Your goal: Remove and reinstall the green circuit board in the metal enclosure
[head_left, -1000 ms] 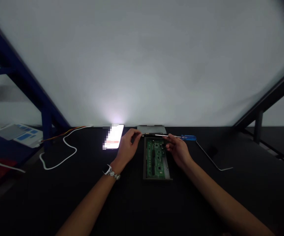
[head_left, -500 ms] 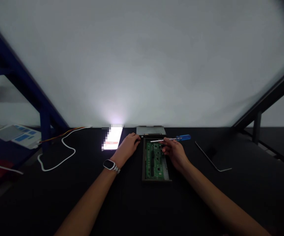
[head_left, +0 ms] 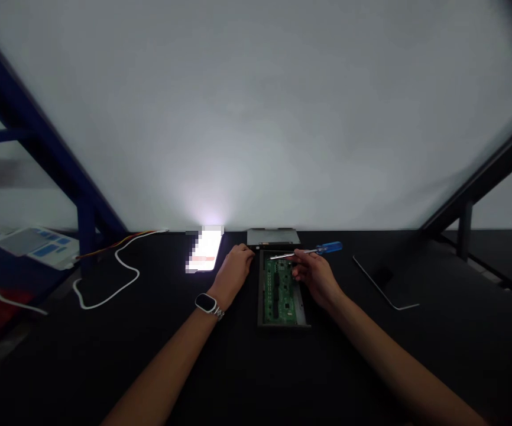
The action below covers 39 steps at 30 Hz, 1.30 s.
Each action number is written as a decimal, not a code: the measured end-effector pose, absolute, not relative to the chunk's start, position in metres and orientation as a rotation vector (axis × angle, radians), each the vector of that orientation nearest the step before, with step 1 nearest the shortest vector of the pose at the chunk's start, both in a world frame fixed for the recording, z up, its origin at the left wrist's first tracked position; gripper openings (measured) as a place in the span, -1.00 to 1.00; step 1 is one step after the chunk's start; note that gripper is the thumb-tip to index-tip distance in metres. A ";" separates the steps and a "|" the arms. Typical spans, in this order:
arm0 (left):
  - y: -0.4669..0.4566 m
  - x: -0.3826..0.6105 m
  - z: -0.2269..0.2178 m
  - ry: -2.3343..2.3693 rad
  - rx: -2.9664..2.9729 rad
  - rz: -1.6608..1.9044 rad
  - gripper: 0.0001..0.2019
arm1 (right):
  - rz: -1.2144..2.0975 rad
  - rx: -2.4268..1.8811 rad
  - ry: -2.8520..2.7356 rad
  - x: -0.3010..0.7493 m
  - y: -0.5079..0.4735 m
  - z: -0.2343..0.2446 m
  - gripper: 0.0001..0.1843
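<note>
A green circuit board (head_left: 286, 296) lies in a shallow metal case (head_left: 261, 305) on the black table. My right hand (head_left: 316, 273) is closed, with its thumb and fingers around the shaft of a screwdriver (head_left: 329, 247). The clear blue handle points right, and the metal shaft reaches left across the top end of the board. Just left of the case's upper corner rests my left hand (head_left: 236, 266), its fingers curled together. What they hold, if anything, is hidden. Its wrist wears a watch (head_left: 206, 302).
Left of my left hand, a lit, partly blurred screen (head_left: 206, 248) leans near the wall. A grey metal piece (head_left: 272, 236) sits behind the case. A thin bent rod (head_left: 373, 283) lies at right, a white cable (head_left: 105, 299) and printed sheets (head_left: 38, 245) at left.
The screwdriver's tip has shifted very slightly left and down over the board. My left wrist has moved a little to the right. Otherwise the view has only shifted slightly.
</note>
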<state>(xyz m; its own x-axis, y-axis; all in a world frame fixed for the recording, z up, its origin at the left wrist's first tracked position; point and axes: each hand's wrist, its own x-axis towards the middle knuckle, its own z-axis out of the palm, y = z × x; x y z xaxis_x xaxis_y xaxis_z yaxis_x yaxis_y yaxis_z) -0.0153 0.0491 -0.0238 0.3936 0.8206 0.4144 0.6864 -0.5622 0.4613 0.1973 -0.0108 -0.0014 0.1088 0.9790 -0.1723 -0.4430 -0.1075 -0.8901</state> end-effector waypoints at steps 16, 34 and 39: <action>0.059 0.028 0.008 1.013 2.474 0.989 -0.85 | 1.197 -1.075 -0.773 0.225 0.000 0.009 -0.76; 0.045 0.018 -0.003 1.161 2.387 1.095 -0.79 | 0.915 -1.003 -1.214 0.213 0.010 0.019 -0.58; 0.047 0.028 0.001 0.997 2.242 1.201 -0.75 | 0.780 -1.071 -1.395 0.199 0.034 0.040 -0.62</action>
<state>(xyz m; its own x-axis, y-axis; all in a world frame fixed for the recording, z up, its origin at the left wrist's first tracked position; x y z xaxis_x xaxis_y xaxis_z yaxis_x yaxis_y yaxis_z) 0.0277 0.0469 0.0006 0.3742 0.7494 0.5462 0.3992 -0.6619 0.6345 0.1993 0.0343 0.0399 0.0716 0.9234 0.3770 0.1627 0.3621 -0.9178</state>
